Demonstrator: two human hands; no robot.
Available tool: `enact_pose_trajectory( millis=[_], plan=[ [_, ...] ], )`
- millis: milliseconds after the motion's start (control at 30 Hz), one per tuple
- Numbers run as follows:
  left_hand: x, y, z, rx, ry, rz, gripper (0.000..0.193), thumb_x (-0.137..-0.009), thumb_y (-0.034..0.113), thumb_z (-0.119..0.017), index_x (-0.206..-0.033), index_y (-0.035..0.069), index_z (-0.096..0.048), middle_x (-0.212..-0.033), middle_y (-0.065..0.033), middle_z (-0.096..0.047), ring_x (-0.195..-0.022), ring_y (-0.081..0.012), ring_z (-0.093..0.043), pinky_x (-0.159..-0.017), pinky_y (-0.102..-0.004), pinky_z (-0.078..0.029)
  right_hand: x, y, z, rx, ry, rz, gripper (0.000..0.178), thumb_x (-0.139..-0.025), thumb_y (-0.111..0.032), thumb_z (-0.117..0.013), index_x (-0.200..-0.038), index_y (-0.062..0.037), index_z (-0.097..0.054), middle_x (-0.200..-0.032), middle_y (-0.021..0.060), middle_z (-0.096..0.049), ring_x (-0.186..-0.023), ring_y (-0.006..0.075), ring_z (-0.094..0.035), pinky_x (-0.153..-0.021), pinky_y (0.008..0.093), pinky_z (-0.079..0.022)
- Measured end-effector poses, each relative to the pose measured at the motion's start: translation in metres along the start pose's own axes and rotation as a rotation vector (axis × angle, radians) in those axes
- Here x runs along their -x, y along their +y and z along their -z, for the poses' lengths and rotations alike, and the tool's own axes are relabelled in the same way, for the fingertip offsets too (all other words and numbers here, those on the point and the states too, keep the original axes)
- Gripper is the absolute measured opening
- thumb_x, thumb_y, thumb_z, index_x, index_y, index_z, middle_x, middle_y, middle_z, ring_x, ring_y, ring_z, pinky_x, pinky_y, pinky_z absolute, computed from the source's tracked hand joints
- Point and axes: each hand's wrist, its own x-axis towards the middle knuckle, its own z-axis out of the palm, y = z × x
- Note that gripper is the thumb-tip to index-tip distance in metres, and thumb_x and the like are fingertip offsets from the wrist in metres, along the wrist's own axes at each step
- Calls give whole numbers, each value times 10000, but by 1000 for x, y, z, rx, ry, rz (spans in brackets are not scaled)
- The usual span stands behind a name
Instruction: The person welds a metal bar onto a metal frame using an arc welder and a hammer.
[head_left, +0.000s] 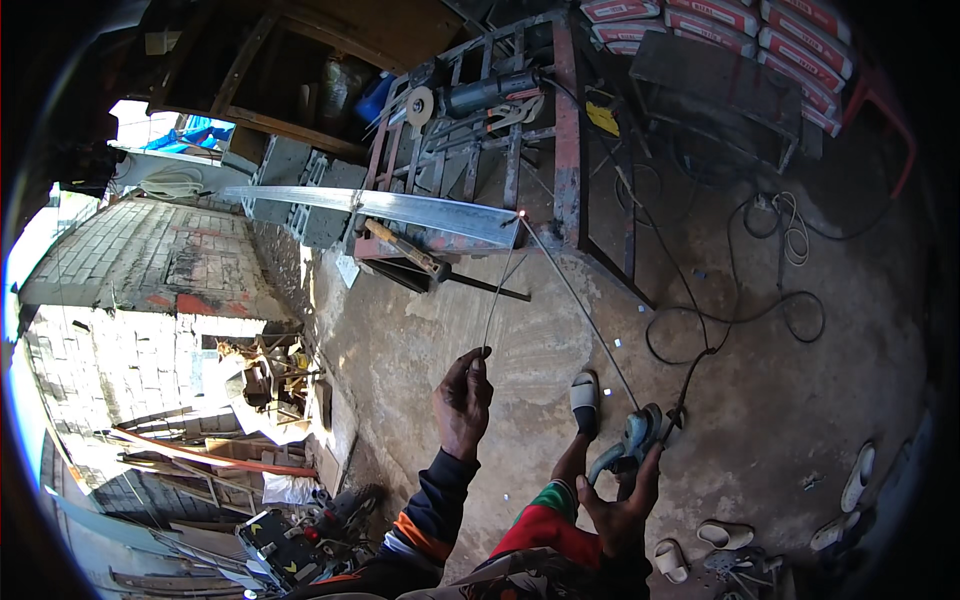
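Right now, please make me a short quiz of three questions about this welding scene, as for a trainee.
1. True or false: the left hand pinches a thin wire.
2. What does the right hand grip?
A. a hammer
B. a blue-grey electrode holder with a long rod
C. a paint brush
3. Fill in: the rod tip glows at the end of the long ______ bar lying on the red steel frame.

Key
1. True; the thin wire runs up toward the glowing tip.
2. B
3. Metal
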Motion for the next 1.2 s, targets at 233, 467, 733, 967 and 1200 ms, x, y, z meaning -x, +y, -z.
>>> enact_pose_trajectory(
  millis=[233, 467, 733, 967, 1200],
  plan=[
    [0, 2, -2, -19, 24, -14, 263, -1015, 172, -511, -1130, -29, -637, -603, 70, -402, -483, -12, -299, -444, -211, -228, -2, -6, 0, 48, 2, -57, 1083, -642, -162, -836, -1482, 86, -199, -1290, 251, -495, -1067, 314, -554, -909, 396, -468],
    [-1, 1, -1, 17, -24, 5, 267, -1022, 178, -502, -1129, -28, -633, -569, 71, -392, -472, -12, -308, -441, -222, -233, 11, 13, -1, 118, 46, 30, 1156, -640, -101, -824, -1523, 18, -87, -1391, 203, -408, -1155, 258, -503, -918, 345, -466],
    [0, 3, 0, -16, -3, -10, 300, -1020, 221, -520, -1132, -34, -632, -595, 65, -395, -495, -19, -344, -457, -216, -256, 13, 14, -4, -95, 28, -59, 1151, -632, -89, -834, -1521, 18, -111, -1387, 207, -412, -1153, 263, -508, -896, 345, -476],
    [-1, 6, 0, -52, -11, -10, 327, -1014, 249, -536, -1138, -37, -632, -600, 63, -398, -512, -27, -362, -474, -217, -277, 12, 17, -6, -138, 24, -36, 1141, -646, -101, -842, -1520, 23, -119, -1307, 191, -465, -1044, 229, -550, -830, 332, -486],
    [0, 2, 2, -26, -10, -8, 331, -1012, 254, -539, -1147, -33, -632, -602, 64, -396, -513, -28, -360, -476, -217, -271, 2, 2, -1, -18, -6, 47, 1135, -650, -120, -850, -1509, 47, -128, -1356, 242, -451, -1166, 292, -526, -896, 355, -487]
  ],
)
